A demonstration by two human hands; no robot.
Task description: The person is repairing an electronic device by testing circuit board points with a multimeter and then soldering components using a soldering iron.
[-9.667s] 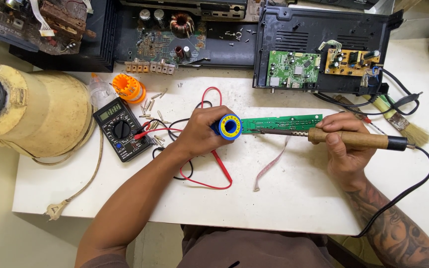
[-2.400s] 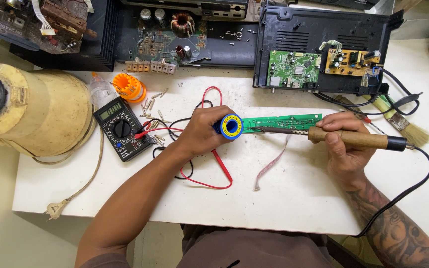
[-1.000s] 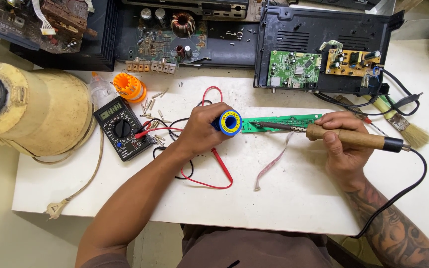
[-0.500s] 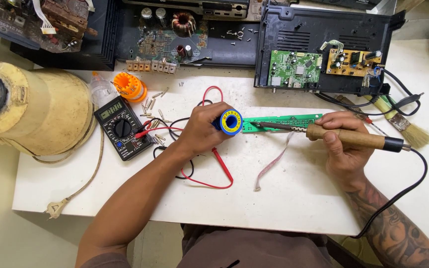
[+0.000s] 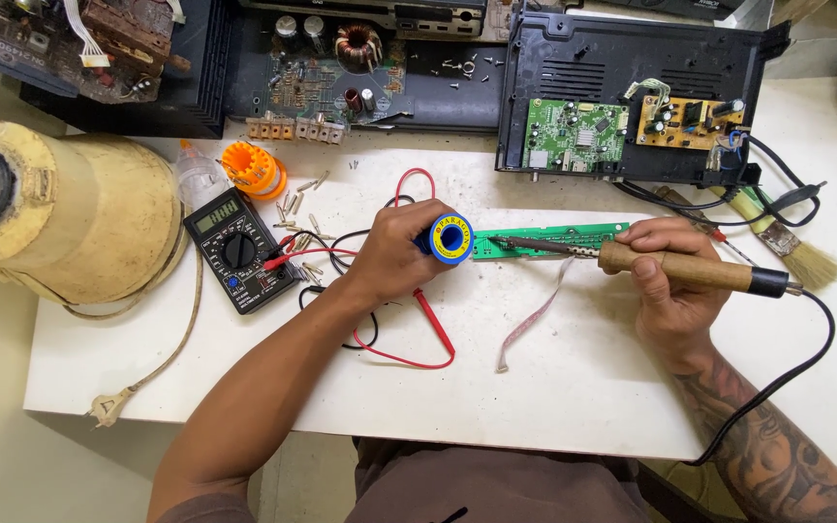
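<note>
Near the centre of the frame the person's left hand [image 5: 401, 250] has its grip closed around a blue and yellow spool of solder [image 5: 449, 239], which sits at the left end of a narrow green circuit board [image 5: 554, 237] lying flat on the white bench [image 5: 573, 387]. To the right of centre, the right hand [image 5: 668, 286] is wrapped firmly around the wooden handle of a soldering iron [image 5: 675, 266]; its dark tip lies over the green board just right of the spool, and its black cord curves down toward the lower right. A pale ribbon cable [image 5: 533, 315] trails from the board toward the lower middle. Left of the spool hand lies a black multimeter [image 5: 237, 250] with red and black leads [image 5: 418, 334] looping under the wrist. A cream cylindrical housing [image 5: 65, 208] fills the left side, an orange holder [image 5: 252, 169] stands above the meter, and an open black case with circuit boards [image 5: 622, 97] sits at the upper right beside a brush [image 5: 791, 250].
</note>
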